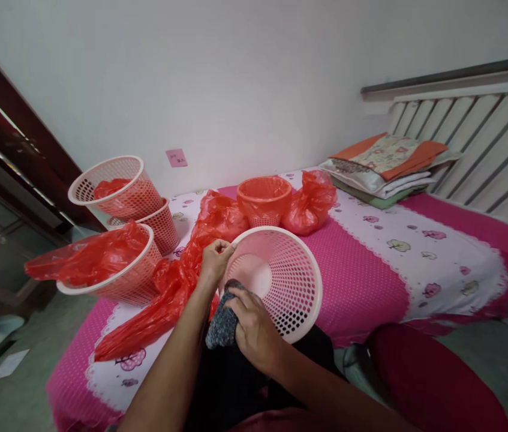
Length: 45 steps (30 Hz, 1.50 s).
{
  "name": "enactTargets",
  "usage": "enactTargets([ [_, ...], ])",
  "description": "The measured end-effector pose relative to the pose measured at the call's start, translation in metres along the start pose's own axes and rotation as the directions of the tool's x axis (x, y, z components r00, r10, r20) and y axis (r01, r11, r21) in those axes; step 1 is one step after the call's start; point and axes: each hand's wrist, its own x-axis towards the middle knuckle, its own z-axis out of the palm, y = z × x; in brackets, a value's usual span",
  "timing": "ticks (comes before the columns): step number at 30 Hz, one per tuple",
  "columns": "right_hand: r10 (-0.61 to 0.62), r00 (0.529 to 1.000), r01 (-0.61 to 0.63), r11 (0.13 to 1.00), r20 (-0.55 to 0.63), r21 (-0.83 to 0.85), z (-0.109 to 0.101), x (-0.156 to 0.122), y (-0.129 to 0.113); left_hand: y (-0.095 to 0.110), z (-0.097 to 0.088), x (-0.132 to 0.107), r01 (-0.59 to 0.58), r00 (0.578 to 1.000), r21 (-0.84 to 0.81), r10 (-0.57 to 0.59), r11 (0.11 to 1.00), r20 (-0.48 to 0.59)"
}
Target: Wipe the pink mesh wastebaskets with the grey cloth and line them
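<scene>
A pale pink perforated plastic basket is tilted over my lap, its opening turned toward me. My left hand pinches its rim at the upper left. In my right hand is a dark grey cloth, bunched against the lower left rim of the basket. Right behind it stands another pink basket lined with a red plastic bag. A long heap of red plastic bags lies on the bed beside my left forearm.
Several pink baskets with red bags stand at the left, one tipped toward the bed's edge. A tied red bag lies at the back. Folded bedding is piled by the radiator. A dark red round stool is at the lower right.
</scene>
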Motion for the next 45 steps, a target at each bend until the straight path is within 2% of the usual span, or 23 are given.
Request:
enactTargets([
  [3,-0.091,0.993,0.092,0.996,0.069,-0.01,-0.005,-0.017,0.01,-0.005,-0.004,0.008,-0.008,1.0,0.054,0.01,0.999,-0.023],
  [5,-0.103,0.987,0.106,0.994,0.123,-0.02,-0.011,-0.029,0.017,-0.007,-0.006,0.012,-0.01,1.0,0.077,0.011,0.997,-0.013],
  [11,0.085,0.956,-0.048,0.989,0.282,-0.136,-0.037,-0.058,0.035,-0.008,-0.006,0.016,-0.078,0.997,0.12,0.075,0.99,0.03],
  [16,0.188,0.926,-0.107,0.962,0.328,-0.25,-0.064,-0.07,0.057,-0.007,-0.004,0.017,-0.115,0.992,0.152,0.106,0.982,0.068],
  [20,0.226,0.937,-0.113,0.918,0.268,-0.379,-0.085,-0.079,0.088,-0.004,-0.001,0.01,-0.163,0.985,0.19,0.148,0.968,0.091],
  [23,0.245,0.955,-0.147,0.882,0.168,-0.448,-0.104,-0.078,0.106,0.0,0.001,0.001,-0.197,0.979,0.209,0.179,0.958,0.101],
  [25,0.239,0.97,-0.198,0.889,0.051,-0.412,-0.118,-0.071,0.109,0.002,0.003,-0.006,-0.202,0.978,0.205,0.184,0.958,0.102],
  [27,0.229,0.971,-0.24,0.93,-0.072,-0.278,-0.127,-0.06,0.105,0.003,0.004,-0.013,-0.198,0.978,0.191,0.181,0.961,0.103],
  [29,0.242,0.955,-0.258,0.963,-0.174,-0.079,-0.128,-0.047,0.1,0.004,0.006,-0.019,-0.193,0.978,0.17,0.176,0.966,0.111],
  [31,0.288,0.929,-0.266,0.956,-0.234,0.121,-0.117,-0.034,0.098,0.003,0.008,-0.026,-0.186,0.979,0.143,0.171,0.972,0.115],
  [33,0.359,0.9,-0.292,0.918,-0.247,0.269,-0.097,-0.022,0.103,0.002,0.008,-0.03,-0.184,0.979,0.121,0.171,0.975,0.109],
  [36,0.455,0.864,-0.355,0.854,-0.216,0.38,-0.07,-0.009,0.113,0.0,0.007,-0.035,-0.191,0.978,0.118,0.179,0.975,0.102],
  [38,0.466,0.854,-0.362,0.851,-0.231,0.381,-0.061,-0.003,0.116,-0.002,0.005,-0.036,-0.195,0.978,0.131,0.181,0.972,0.108],
  [40,0.397,0.893,-0.323,0.892,-0.21,0.315,-0.061,0.003,0.113,-0.002,0.003,-0.037,-0.2,0.976,0.14,0.185,0.97,0.113],
  [43,0.264,0.963,-0.252,0.955,-0.057,0.155,-0.069,0.01,0.105,-0.002,0.004,-0.038,-0.209,0.974,0.14,0.194,0.968,0.114],
  [45,0.273,0.96,-0.276,0.96,0.063,0.039,-0.073,0.01,0.104,-0.001,0.006,-0.038,-0.213,0.974,0.145,0.198,0.966,0.107],
])
